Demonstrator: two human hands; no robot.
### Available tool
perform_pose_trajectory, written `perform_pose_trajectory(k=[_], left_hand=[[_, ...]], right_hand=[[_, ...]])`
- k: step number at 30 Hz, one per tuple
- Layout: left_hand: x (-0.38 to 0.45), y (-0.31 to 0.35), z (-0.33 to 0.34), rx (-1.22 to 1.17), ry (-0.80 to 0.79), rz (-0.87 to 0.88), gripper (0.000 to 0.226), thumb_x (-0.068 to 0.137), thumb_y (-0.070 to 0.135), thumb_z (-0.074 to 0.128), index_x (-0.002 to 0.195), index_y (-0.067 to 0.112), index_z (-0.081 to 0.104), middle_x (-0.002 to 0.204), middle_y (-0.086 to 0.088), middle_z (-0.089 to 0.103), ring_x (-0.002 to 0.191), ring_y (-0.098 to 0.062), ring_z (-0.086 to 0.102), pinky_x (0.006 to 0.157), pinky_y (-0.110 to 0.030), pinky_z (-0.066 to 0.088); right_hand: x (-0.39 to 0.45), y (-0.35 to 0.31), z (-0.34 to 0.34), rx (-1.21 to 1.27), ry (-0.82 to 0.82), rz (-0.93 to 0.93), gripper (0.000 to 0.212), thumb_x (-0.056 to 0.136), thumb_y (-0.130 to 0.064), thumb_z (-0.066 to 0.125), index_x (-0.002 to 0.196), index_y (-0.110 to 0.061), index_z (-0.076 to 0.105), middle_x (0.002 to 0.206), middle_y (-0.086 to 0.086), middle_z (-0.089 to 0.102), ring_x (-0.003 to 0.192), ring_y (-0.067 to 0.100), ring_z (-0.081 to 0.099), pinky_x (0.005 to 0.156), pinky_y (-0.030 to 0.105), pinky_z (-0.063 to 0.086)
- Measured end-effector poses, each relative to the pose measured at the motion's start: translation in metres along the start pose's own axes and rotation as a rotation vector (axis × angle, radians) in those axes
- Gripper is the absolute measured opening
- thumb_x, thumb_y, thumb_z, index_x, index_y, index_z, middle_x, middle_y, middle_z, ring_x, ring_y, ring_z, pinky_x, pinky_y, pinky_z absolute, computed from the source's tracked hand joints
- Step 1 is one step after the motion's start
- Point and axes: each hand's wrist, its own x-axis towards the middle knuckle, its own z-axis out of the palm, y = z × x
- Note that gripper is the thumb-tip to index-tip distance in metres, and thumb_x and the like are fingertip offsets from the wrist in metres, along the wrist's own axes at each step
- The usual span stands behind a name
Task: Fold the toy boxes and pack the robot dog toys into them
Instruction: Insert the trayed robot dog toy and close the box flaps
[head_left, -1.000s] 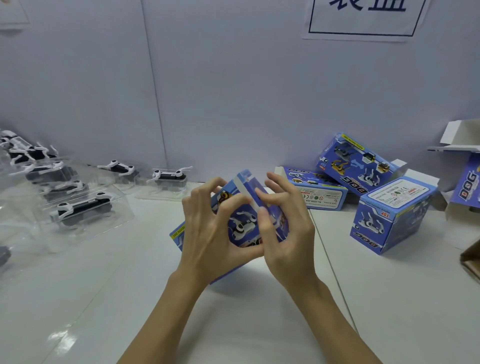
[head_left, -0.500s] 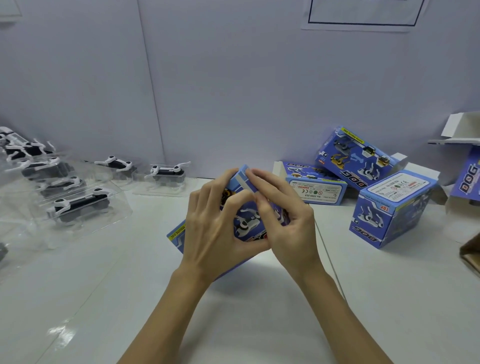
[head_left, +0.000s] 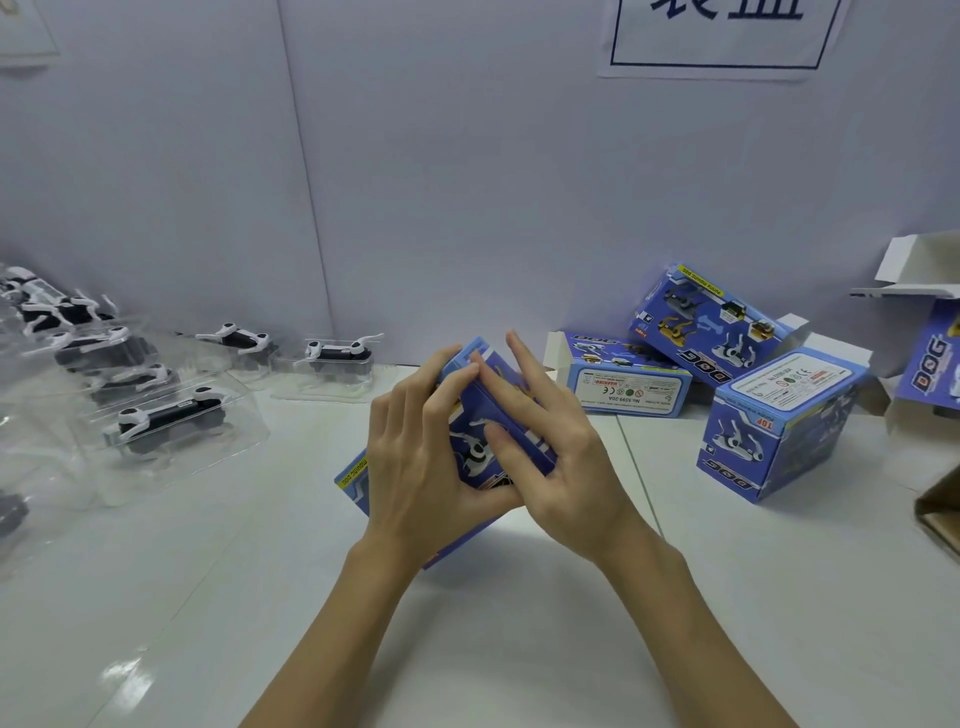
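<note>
Box (head_left: 470, 452) sits tilted at mid-table, held in both my hands: left hand (head_left: 415, 467) wraps its side, right hand (head_left: 550, 457) presses the end, fingers closed on it. Thin card looks light and easily creased, so I grip along folds.

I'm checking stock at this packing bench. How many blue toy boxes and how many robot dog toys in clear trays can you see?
Blue toy boxes: 5, one held in the hands, the rest at right.
Robot dog toys in clear trays: at least 6; the far-left pile is too jumbled to be sure.
Total: at least 11.
</note>
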Motion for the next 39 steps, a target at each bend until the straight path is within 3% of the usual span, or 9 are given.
perform_pose_trajectory(k=[5, 8, 12, 20, 27, 30, 34, 36, 39], left_hand=[[0.0, -0.004, 0.001, 0.003, -0.02, -0.007, 0.09, 0.077, 0.066, 0.078, 0.145, 0.02, 0.042, 0.153, -0.006, 0.05, 0.129, -0.019, 0.055, 0.105, -0.035, 0.044], [0.004, -0.003, 0.004, 0.032, -0.05, -0.02, 0.09, 0.079, 0.071, 0.073, 0.146, 0.019, 0.042, 0.152, -0.006, 0.051, 0.127, -0.021, 0.056, 0.104, -0.038, 0.046], [0.006, -0.002, 0.007, 0.095, -0.034, -0.042, 0.089, 0.08, 0.075, 0.069, 0.145, 0.019, 0.042, 0.15, -0.007, 0.052, 0.123, -0.023, 0.058, 0.1, -0.036, 0.046], [0.008, 0.0, 0.007, 0.117, -0.045, -0.068, 0.094, 0.079, 0.078, 0.068, 0.146, 0.019, 0.04, 0.15, -0.008, 0.051, 0.127, -0.023, 0.054, 0.1, -0.04, 0.046], [0.008, 0.003, 0.012, 0.168, -0.047, -0.035, 0.091, 0.081, 0.077, 0.066, 0.145, 0.018, 0.042, 0.149, -0.01, 0.05, 0.123, -0.027, 0.056, 0.1, -0.037, 0.043], [0.007, 0.002, 0.013, 0.168, -0.036, -0.028, 0.086, 0.083, 0.075, 0.065, 0.146, 0.02, 0.044, 0.152, -0.012, 0.047, 0.129, -0.029, 0.052, 0.102, -0.042, 0.042], [-0.003, 0.0, 0.015, 0.257, -0.224, 0.002, 0.096, 0.079, 0.086, 0.06, 0.154, 0.027, 0.046, 0.161, -0.014, 0.036, 0.148, -0.034, 0.035, 0.11, -0.059, 0.031], [-0.009, -0.005, 0.014, 0.258, -0.371, -0.103, 0.102, 0.074, 0.092, 0.058, 0.155, 0.031, 0.046, 0.165, -0.011, 0.029, 0.153, -0.034, 0.028, 0.111, -0.062, 0.03], [-0.016, -0.019, 0.01, 0.018, -0.547, -0.403, 0.098, 0.069, 0.081, 0.075, 0.152, 0.044, 0.039, 0.167, 0.001, 0.02, 0.153, -0.006, 0.023, 0.108, -0.049, 0.044]], right_hand=[[0.0, 0.001, 0.001, 0.16, -0.003, 0.074, 0.051, 0.105, -0.024, 0.057, 0.154, -0.038, 0.047, 0.168, -0.019, 0.026, 0.15, 0.013, 0.035, 0.11, 0.043, 0.051], [-0.002, 0.005, 0.002, 0.262, 0.113, 0.124, 0.049, 0.102, -0.023, 0.064, 0.15, -0.031, 0.055, 0.163, -0.017, 0.038, 0.148, 0.009, 0.04, 0.095, 0.034, 0.061], [-0.002, 0.012, 0.002, 0.253, 0.203, 0.128, 0.049, 0.098, -0.027, 0.068, 0.146, -0.03, 0.059, 0.16, -0.017, 0.042, 0.143, 0.003, 0.044, 0.084, 0.025, 0.062], [-0.002, 0.017, 0.006, 0.299, 0.178, 0.17, 0.045, 0.102, -0.027, 0.063, 0.147, -0.029, 0.059, 0.162, -0.016, 0.04, 0.148, 0.008, 0.039, 0.092, 0.044, 0.062], [-0.002, 0.016, 0.001, 0.291, 0.197, 0.164, 0.042, 0.102, -0.021, 0.06, 0.144, -0.023, 0.062, 0.161, -0.014, 0.044, 0.146, 0.016, 0.042, 0.09, 0.043, 0.063], [-0.002, 0.02, 0.008, 0.296, 0.231, 0.153, 0.041, 0.103, -0.024, 0.06, 0.144, -0.028, 0.061, 0.159, -0.019, 0.045, 0.146, 0.009, 0.041, 0.092, 0.034, 0.062], [0.001, 0.035, 0.009, 0.409, 0.453, 0.354, 0.037, 0.101, -0.029, 0.063, 0.138, -0.027, 0.068, 0.148, -0.017, 0.058, 0.134, -0.002, 0.054, 0.08, 0.021, 0.061], [0.001, 0.05, 0.001, 0.317, 0.595, 0.49, 0.031, 0.102, -0.027, 0.066, 0.132, -0.025, 0.072, 0.134, -0.013, 0.069, 0.124, 0.0, 0.062, 0.083, 0.012, 0.055], [-0.005, 0.071, -0.013, 0.241, 0.691, 0.667, 0.031, 0.101, -0.032, 0.066, 0.129, -0.022, 0.073, 0.118, -0.015, 0.074, 0.102, 0.0, 0.069, 0.075, 0.003, 0.047]])
